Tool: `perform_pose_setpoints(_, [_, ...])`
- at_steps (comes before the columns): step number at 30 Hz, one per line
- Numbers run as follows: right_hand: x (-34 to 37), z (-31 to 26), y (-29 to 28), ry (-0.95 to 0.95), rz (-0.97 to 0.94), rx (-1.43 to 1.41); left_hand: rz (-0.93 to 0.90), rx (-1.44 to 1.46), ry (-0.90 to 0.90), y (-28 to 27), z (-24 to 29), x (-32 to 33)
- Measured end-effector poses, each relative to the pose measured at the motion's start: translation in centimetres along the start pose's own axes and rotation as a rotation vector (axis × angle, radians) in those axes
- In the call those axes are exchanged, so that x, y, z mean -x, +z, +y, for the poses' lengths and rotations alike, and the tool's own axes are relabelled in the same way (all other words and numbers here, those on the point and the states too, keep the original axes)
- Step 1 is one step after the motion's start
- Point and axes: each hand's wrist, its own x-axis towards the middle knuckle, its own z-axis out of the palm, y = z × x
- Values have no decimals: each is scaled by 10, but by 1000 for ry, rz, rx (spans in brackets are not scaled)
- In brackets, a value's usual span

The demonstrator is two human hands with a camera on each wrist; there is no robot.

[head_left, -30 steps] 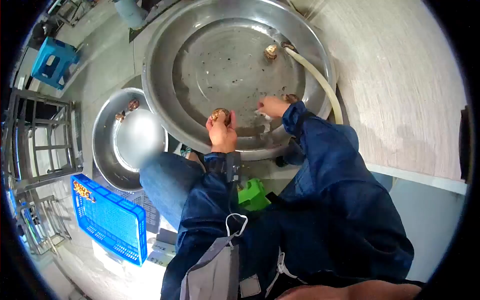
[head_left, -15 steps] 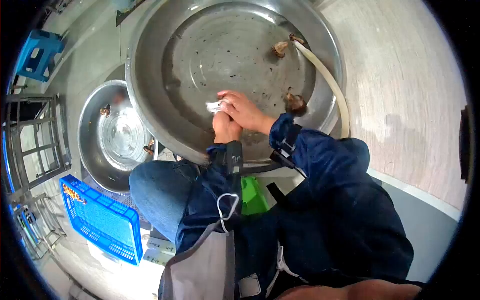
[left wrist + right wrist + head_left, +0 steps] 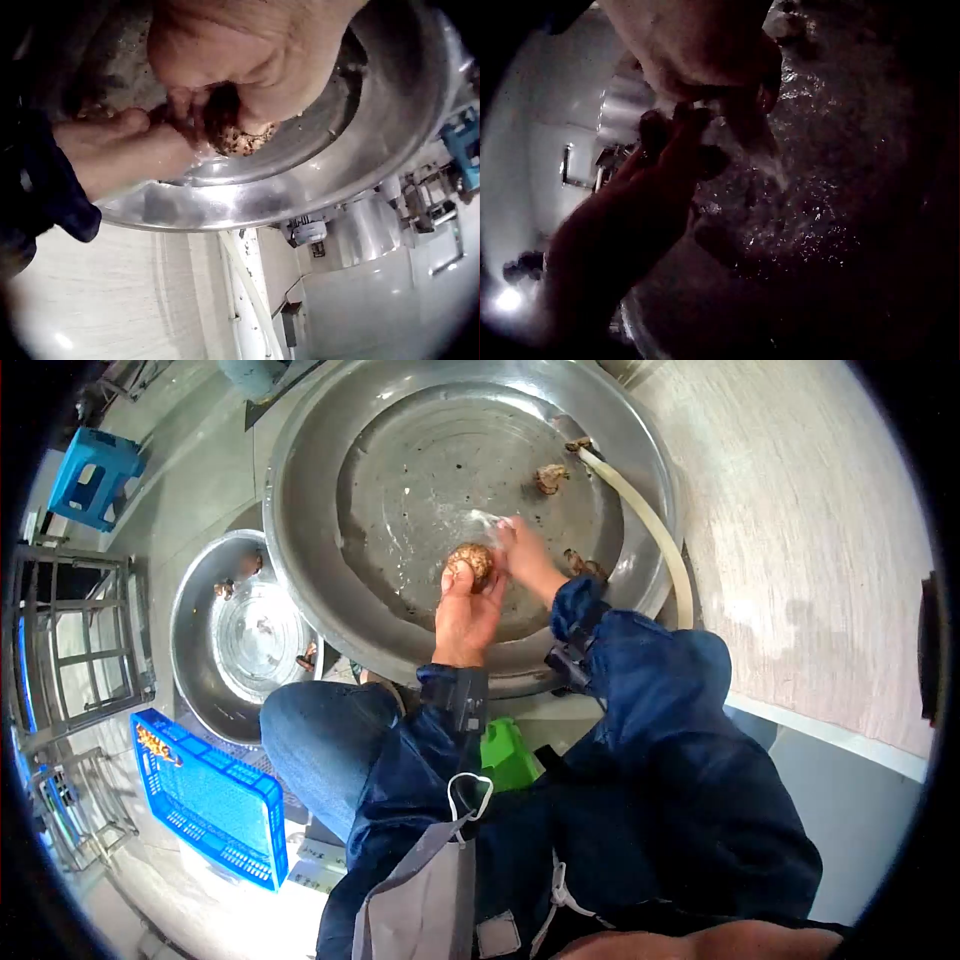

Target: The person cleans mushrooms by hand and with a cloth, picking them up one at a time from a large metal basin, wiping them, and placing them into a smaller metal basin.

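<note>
Over the big steel basin (image 3: 300, 540), my left hand (image 3: 465, 625) holds a mushroom (image 3: 470, 563) with a brown, speckled cap, fingers around its side. That cap (image 3: 244, 144) also shows beneath the hand in the left wrist view. Close beside it on the right is my right hand (image 3: 530, 565), blurred. From its curled fingers a white cloth-like piece (image 3: 765, 148) sticks out in the dark right wrist view; its exact kind I cannot tell. Wet streaks and droplets shine around the hands. More mushrooms lie in the basin, one (image 3: 550, 478) toward the back and another (image 3: 588, 566) behind my right wrist.
A pale hose (image 3: 645, 515) runs over the basin's right rim. At left stands a smaller steel basin (image 3: 190, 650) with several mushroom pieces. Nearer me are a blue crate (image 3: 205, 790) and a green object (image 3: 507, 755) between the legs. A blue stool (image 3: 97, 477) stands far left.
My right hand came left over the left hand with the white piece, then drew back right. The left hand has moved slightly forward, and the held mushroom's speckled cap shows again.
</note>
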Motion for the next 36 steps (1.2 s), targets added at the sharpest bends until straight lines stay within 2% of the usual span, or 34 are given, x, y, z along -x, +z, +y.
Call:
perform_pose_setpoints(2, [-1, 29, -8, 30, -166, 138, -30, 73, -16, 12, 14, 6])
perform_pose_setpoints(4, [11, 78, 1, -277, -103, 630, -25, 196, -61, 13, 31, 6])
perform_pose_setpoints(5, [6, 124, 14, -422, -152, 727, -1, 222, -36, 10, 35, 2])
perform_pose_setpoints(8, [9, 64, -13, 205, -892, 410, 168, 271, 6, 7, 41, 0])
perform_pose_setpoints(9, [18, 14, -28, 201, -878, 389, 242, 289, 11, 11, 41, 4])
perform_pose_setpoints(12, [30, -41, -33, -136, -608, 195, 330, 193, 68, -4, 37, -4])
perform_pose_setpoints(15, [68, -69, -38, -555, -422, 214, 43, 205, -30, -11, 23, -8])
perform_pose_setpoints(16, [80, -68, -35, -522, -294, 289, -104, 233, -130, -6, 21, -2])
perform_pose_setpoints(18, [90, -80, -48, -478, -119, 358, -28, 254, -58, 3, 1, -2])
perform_pose_setpoints(19, [90, -87, -54, -429, -73, 369, -160, 329, -90, -6, 0, -7])
perform_pose_setpoints(22, [82, -97, -69, -304, 36, 319, -181, 55, 22, 54, 2, 44])
perform_pose_setpoints(23, [79, -98, -74, -288, 65, 252, -307, -2, -22, 60, 3, 50])
perform_pose_setpoints(24, [78, -99, -80, -274, 94, 185, -300, -11, -107, 64, 4, 59])
perform_pose_setpoints(26, [85, -91, -89, -298, 17, 45, -202, -33, -140, 73, 10, 77])
perform_pose_setpoints(28, [89, -80, -92, -346, -61, -65, -109, -93, -91, 49, 11, 59])
perform_pose_setpoints(29, [93, -80, -93, -289, -70, -127, -58, -124, -67, 46, 14, 58])
perform_pose_setpoints(32, [91, -81, -98, -185, -159, -339, -231, -104, 2, 38, 18, 53])
perform_pose_setpoints(33, [90, -81, -100, -170, -195, -402, -310, 36, -114, 36, 23, 46])
perform_pose_setpoints(36, [88, -88, -101, -169, -409, -448, -276, -44, -178, 49, 24, 56])
